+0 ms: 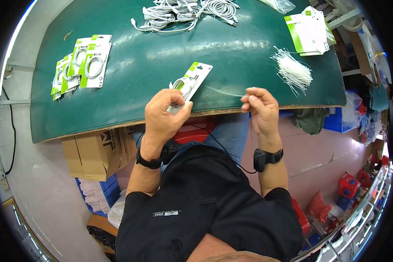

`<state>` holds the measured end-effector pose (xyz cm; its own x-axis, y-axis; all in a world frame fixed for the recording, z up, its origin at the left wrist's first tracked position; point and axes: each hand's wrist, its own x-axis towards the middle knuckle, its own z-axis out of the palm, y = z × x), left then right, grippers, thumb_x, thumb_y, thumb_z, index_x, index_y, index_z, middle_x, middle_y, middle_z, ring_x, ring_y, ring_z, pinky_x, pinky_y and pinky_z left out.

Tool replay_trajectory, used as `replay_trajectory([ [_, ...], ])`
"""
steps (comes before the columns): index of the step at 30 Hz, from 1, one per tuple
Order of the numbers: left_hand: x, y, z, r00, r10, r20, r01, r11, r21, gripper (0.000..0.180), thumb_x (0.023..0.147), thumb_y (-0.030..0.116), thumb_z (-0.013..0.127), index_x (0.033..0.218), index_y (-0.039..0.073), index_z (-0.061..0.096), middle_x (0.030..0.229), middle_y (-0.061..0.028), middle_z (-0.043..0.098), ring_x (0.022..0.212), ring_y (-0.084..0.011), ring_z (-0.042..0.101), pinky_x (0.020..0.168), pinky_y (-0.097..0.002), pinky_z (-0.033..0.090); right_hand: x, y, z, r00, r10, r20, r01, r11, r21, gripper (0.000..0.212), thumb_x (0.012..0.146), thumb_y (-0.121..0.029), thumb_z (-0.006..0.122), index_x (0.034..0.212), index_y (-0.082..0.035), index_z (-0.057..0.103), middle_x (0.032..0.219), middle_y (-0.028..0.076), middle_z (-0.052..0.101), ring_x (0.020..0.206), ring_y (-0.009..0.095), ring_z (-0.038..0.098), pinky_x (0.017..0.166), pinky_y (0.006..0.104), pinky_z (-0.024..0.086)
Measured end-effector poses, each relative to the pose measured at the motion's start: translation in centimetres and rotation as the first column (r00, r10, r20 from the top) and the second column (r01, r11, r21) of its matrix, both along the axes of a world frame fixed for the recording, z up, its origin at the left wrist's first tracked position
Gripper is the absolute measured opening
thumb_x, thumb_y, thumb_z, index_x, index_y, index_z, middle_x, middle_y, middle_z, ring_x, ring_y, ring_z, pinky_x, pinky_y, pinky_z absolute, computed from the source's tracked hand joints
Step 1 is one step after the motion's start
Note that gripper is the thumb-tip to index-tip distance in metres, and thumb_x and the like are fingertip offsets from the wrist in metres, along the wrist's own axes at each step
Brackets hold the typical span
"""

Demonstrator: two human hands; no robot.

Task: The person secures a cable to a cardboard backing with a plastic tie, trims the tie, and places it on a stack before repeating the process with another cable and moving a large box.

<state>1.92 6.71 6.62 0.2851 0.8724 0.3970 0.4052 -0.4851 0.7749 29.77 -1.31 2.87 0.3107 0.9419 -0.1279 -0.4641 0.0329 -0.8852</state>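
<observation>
My left hand [167, 112] grips a green-and-white backing card with a coiled white cable [198, 75] on it, tilted over the front edge of the green table [131, 94]. A thin, clear cable tie [225, 92] is pinched at one end between the thumb and fingers of my right hand [261, 107]. Its free end points left toward the card, apart from it. To the right lies a loose pile of white cable ties [292, 72].
Several carded cables [94, 63] lie overlapping at the table's left. Coiled white cables [174, 13] sit at the far middle, beside a clear plastic bag [280, 4]. A stack of blank-looking cards [308, 32] rests at the far right. Under the table stands a cardboard box [91, 150].
</observation>
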Motion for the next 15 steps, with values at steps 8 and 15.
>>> replay_trajectory([
  [8, -1.8, 0.7, -0.1, 0.991, 0.051, 0.128, -0.029, 0.985, -0.168, 0.017, 0.08, 0.004, 0.085, 0.086, 0.002, 0.069, 0.094, -0.0099, 0.074, 0.082, -0.0168, 0.07, 0.078, -0.0299, 0.055, -4.1, 0.5, -0.9, 0.987, 0.154, 0.037, -0.15, 0.985, -0.088, 0.016, 0.103, -0.001, 0.06, 0.115, 0.002, 0.07, 0.095, 0.014, 0.076, 0.075, 0.015, 0.071, 0.069, 0.0293, 0.06],
  [15, -3.3, 1.1, 0.1, 0.938, 0.103, 0.33, 0.01, 0.946, -0.324, 0.014, 0.088, -0.001, 0.082, 0.092, 0.0, 0.068, 0.102, -0.0053, 0.072, 0.085, -0.0088, 0.065, 0.079, -0.0238, 0.054, -6.8, 0.9, -0.4, 0.983, 0.151, 0.1, -0.149, 0.988, -0.027, 0.016, 0.103, -0.001, 0.06, 0.115, 0.003, 0.07, 0.094, 0.012, 0.076, 0.075, 0.013, 0.07, 0.07, 0.0276, 0.06],
])
